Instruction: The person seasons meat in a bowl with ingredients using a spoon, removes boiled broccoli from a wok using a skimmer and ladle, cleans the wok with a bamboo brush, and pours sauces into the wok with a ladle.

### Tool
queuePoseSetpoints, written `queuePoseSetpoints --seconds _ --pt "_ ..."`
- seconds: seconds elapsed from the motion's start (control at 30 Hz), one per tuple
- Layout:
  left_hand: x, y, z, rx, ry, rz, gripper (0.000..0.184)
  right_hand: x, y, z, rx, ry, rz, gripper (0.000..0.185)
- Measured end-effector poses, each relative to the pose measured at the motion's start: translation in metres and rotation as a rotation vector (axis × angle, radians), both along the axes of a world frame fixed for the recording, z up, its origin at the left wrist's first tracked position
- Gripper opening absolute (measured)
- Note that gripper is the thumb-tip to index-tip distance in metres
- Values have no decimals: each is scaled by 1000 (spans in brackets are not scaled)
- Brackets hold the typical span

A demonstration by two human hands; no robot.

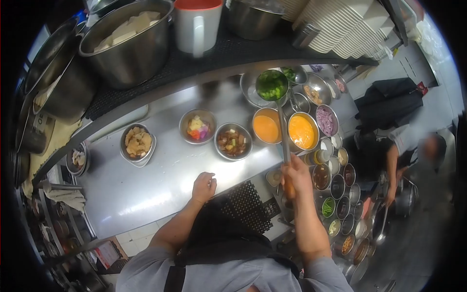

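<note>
My right hand (297,176) is wrapped round the wooden grip of a long-handled ladle (280,121). Chopped green vegetables (272,86) fill its round bowl, which is over or beside a wide metal bowl (247,87) at the back of the counter. My left hand (204,187), fingers curled and nothing visible in them, is near the counter's front edge. Nearest to it is a metal bowl of brown sauce with chunks (234,141). A bowl of mixed colourful vegetables (197,126) sits to its left. The ladle's shaft passes between an orange liquid bowl (266,126) and a yellow egg-like one (302,130).
A bowl of light brown pieces (138,142) stands at left on the steel counter (170,180). Overhead, a shelf (224,61) carries pots, a white mug (197,29) and stacked containers (340,24). Several condiment pots (337,185) line my right, where another person (394,151) holds a ladle.
</note>
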State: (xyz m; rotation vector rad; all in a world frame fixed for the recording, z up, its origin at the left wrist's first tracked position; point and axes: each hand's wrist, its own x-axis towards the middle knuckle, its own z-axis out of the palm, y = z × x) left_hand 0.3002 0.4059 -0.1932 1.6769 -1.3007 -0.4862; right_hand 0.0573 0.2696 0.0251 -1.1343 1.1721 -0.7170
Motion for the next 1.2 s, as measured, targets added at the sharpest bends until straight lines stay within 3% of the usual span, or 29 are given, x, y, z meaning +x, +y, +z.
queuePoseSetpoints --seconds 0.03,0.1,0.13,0.2,0.27,0.33,0.53,0.63,0.67,0.73,0.8,0.9,0.97,1.0,1.03,1.17,1.2 --pt "0 0 1 -13 8 -2 13 -1 -4 -8 7 3 10 51" --pt "0 -1 0 -21 -4 2 13 -6 -13 -27 -486 787 203 58" --pt "0 0 -1 -32 -21 2 13 -9 -17 -33 -543 931 240 62" --pt "-1 0 -7 -22 0 36 13 -19 -31 -39 -691 1133 256 65" --pt "1 1 -12 -79 -43 17 13 -32 -36 -45 -887 1110 249 67" --pt "0 3 -9 -52 6 27 13 -32 -27 -39 -849 1157 185 67" --pt "2 3 -7 -80 -56 18 14 -50 -5 -73 -1003 947 25 69" --pt "1 5 -8 -22 -42 -17 15 -48 -7 -69 -741 794 4 60" --pt "4 6 -9 -86 -103 -7 15 -49 0 -65 -611 714 -37 57" --pt "1 -3 -25 -245 -158 10 17 -60 21 -67 -623 670 -106 54" --pt "-1 -1 -15 -49 -44 -38 18 -53 62 -41 -176 188 -312 57" --pt "2 -5 -24 -136 -263 -102 20 -85 120 -13 -42 -87 -401 55" --pt "0 -8 -30 -6 -204 -154 20 -118 163 -3 34 -243 -502 62" --pt "-6 -9 -27 5 -183 -213 18 -133 190 13 73 -256 -577 63" --pt "-13 -9 -23 217 18 -299 17 -150 218 13 63 -310 -647 64" --pt "-77 -8 -39 17 -111 -674 15 -199 338 21 -2 -342 -1028 69" --pt "-101 -12 -41 199 -83 -796 15 -213 360 23 11 -320 -1168 71"
